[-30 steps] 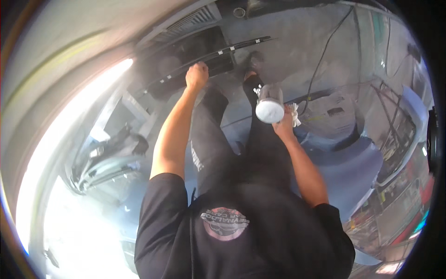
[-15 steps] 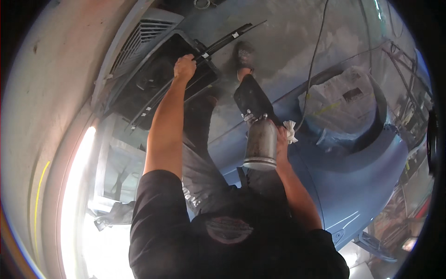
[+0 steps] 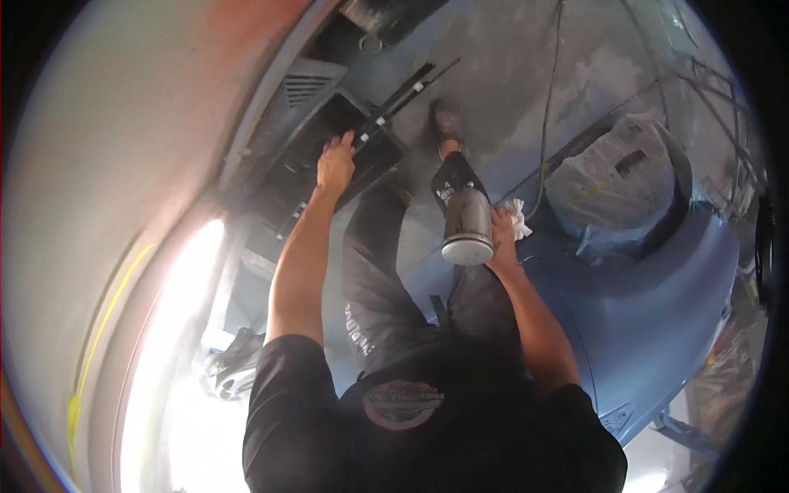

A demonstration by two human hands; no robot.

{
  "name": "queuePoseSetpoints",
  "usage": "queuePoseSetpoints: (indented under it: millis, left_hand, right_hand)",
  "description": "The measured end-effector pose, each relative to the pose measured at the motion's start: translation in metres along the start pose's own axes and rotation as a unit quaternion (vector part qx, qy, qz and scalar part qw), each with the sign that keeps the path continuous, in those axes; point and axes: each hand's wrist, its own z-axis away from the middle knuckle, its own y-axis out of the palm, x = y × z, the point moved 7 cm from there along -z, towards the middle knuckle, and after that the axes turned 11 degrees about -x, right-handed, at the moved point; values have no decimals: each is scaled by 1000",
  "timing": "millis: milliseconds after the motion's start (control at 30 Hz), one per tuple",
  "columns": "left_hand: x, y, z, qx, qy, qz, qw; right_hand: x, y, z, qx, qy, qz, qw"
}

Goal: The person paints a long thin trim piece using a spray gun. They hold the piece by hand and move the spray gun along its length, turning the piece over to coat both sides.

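A long black trim strip (image 3: 394,107) with small white tabs lies slantwise across a dark panel (image 3: 283,177) at the left. My left hand (image 3: 334,167) is over the strip, its fingers stretched and apart, touching or just above it. My right hand (image 3: 504,234) grips a spray gun whose metal cup (image 3: 468,222) is tilted with its round end toward me; the cup covers most of the gun. Crumpled white cloth or paper (image 3: 518,218) sticks out beside that hand. A hose (image 3: 546,148) runs down close to it.
Blue bodywork (image 3: 633,304) curves along my right side, with a plastic-covered round part (image 3: 612,185) in its arch. A pale panel with yellow tape (image 3: 111,308) and a bright light (image 3: 185,329) stand left. Grey concrete floor (image 3: 501,57) lies ahead, with a grille (image 3: 308,82) by the panel.
My left hand has loosened from a fist around the strip to spread fingers. The metal cup sits a little higher and further right in view. The whole view has shifted.
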Motion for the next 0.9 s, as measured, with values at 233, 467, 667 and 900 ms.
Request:
queuePoseSetpoints:
  millis: [233,467,667,900]
  left_hand:
    - [-103,-150,73,-75,78,32,994]
    - [-252,-324,97,-158,32,145,976]
    - [-373,-425,94,-284,112,286,908]
    - [-464,-425,10,-226,155,397,876]
  right_hand:
    - [28,-88,10,-74,74,-264,959]
    - [14,-173,-18,-181,234,-624,723]
    - [89,-345,-53,-292,-120,-66,947]
    - [135,-422,-88,-228,-82,-118,963]
